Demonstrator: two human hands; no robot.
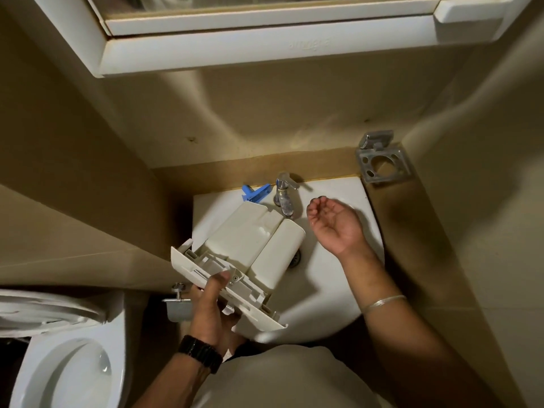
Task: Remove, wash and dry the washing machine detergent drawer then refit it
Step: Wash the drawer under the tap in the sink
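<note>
The cream detergent drawer (253, 245) lies upside down over the white sink (321, 290), its far end near the tap (284, 195). My left hand (212, 307) grips the drawer by its front panel from below, thumb on the panel's back. My right hand (334, 223) hovers palm up over the basin to the right of the tap, fingers loosely curled, holding nothing. A blue plastic insert (254, 192) lies on the sink's back ledge, left of the tap. I see no water running.
A toilet (67, 363) with its lid raised stands at lower left. A metal cup holder (382, 163) is fixed to the right wall. A white cabinet (265, 39) hangs overhead. A small metal bracket (176, 307) sits under the sink's left side.
</note>
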